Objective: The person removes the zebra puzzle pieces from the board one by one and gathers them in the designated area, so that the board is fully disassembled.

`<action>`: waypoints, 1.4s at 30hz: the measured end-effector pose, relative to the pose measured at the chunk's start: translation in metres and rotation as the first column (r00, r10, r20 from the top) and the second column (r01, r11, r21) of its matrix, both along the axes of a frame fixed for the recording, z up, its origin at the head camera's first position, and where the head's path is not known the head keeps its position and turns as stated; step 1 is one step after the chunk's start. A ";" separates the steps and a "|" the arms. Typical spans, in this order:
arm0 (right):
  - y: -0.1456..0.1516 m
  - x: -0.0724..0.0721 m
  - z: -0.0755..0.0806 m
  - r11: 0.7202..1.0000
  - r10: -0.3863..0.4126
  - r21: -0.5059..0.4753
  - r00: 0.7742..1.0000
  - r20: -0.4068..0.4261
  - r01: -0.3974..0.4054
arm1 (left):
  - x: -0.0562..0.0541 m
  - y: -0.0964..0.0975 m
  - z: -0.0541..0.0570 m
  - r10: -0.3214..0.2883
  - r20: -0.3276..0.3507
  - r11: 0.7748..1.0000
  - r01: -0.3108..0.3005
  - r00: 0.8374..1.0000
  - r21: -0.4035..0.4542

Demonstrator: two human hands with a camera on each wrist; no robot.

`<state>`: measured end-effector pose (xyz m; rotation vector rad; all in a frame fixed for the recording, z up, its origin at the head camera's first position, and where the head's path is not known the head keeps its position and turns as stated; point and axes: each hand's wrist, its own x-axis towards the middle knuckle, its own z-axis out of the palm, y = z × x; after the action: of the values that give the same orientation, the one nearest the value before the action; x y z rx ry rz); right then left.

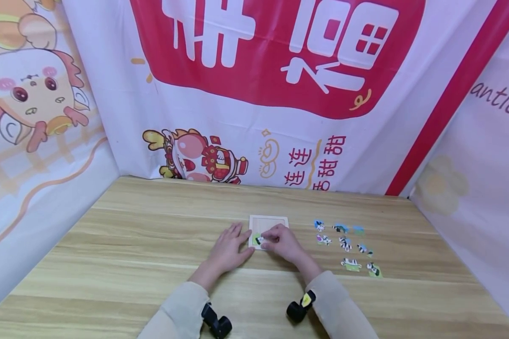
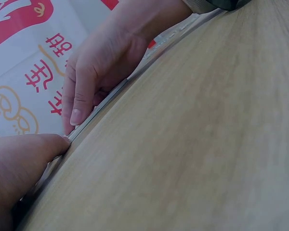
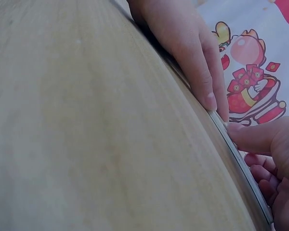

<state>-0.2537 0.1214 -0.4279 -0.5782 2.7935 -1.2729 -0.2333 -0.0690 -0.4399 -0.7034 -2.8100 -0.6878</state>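
Note:
A small square puzzle tray [image 1: 269, 217] with a pale border lies flat on the wooden table. In its near left corner is a green, black and white puzzle piece [image 1: 258, 239]. My right hand [image 1: 283, 242] pinches at this piece with thumb and index finger, partly covering it; the other fingers curl in, as the right wrist view shows. My left hand [image 1: 229, 248] rests flat at the tray's left side, its thumb and index fingertips right at the border. Edge-on in the left wrist view, the tray [image 2: 98, 109] runs beneath both hands' fingertips.
Several loose puzzle pieces [image 1: 345, 243] with animal pictures are spread in rough rows to the right of the tray. Printed cloth [image 1: 254, 113] hangs behind the wooden table [image 1: 123, 235] and along both sides. A black wrist camera [image 1: 216, 322] sits on each sleeve.

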 end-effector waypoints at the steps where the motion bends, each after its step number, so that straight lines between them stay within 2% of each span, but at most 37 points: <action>1: 0.000 0.000 0.000 1.000 0.000 0.001 1.000 0.000 0.000 | 0.000 0.000 0.000 0.000 -0.002 1.000 0.000 1.000 0.000; 4: -0.002 0.000 0.000 1.000 -0.006 0.004 1.000 0.005 0.006 | 0.000 -0.001 -0.001 0.000 -0.005 1.000 0.000 1.000 -0.002; 11: -0.007 0.001 0.004 0.996 -0.013 -0.082 0.997 0.070 0.019 | -0.001 0.000 -0.002 0.004 0.004 1.000 -0.004 1.000 -0.013; 15: -0.008 0.002 0.005 0.995 -0.007 -0.096 0.996 0.093 0.016 | -0.001 0.000 -0.001 0.005 0.006 1.000 -0.005 1.000 -0.011; 24: -0.009 0.003 0.005 0.995 0.003 -0.096 0.996 0.090 0.006 | -0.001 0.000 -0.002 0.003 -0.010 1.000 -0.003 1.000 -0.006; 29: -0.006 0.002 0.004 0.990 -0.012 -0.136 0.994 0.109 0.027 | -0.001 0.000 -0.002 0.002 -0.002 1.000 -0.002 1.000 -0.009; 33: 0.000 0.002 0.007 0.973 -0.028 -0.222 0.990 0.140 0.059 | -0.001 0.000 -0.002 0.003 0.007 1.000 -0.003 1.000 -0.017; 37: 0.005 0.010 0.021 0.946 -0.018 -0.317 0.983 0.181 0.075 | -0.001 0.000 -0.002 0.006 -0.004 1.000 -0.006 1.000 -0.013; 42: 0.013 0.016 0.035 0.922 -0.023 -0.372 0.975 0.222 0.106 | 0.000 0.000 -0.001 0.001 -0.004 1.000 -0.001 1.000 -0.004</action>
<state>-0.2376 0.1342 -0.3926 -0.3303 2.4205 -1.7943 -0.2336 -0.0692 -0.4405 -0.7029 -2.8087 -0.6802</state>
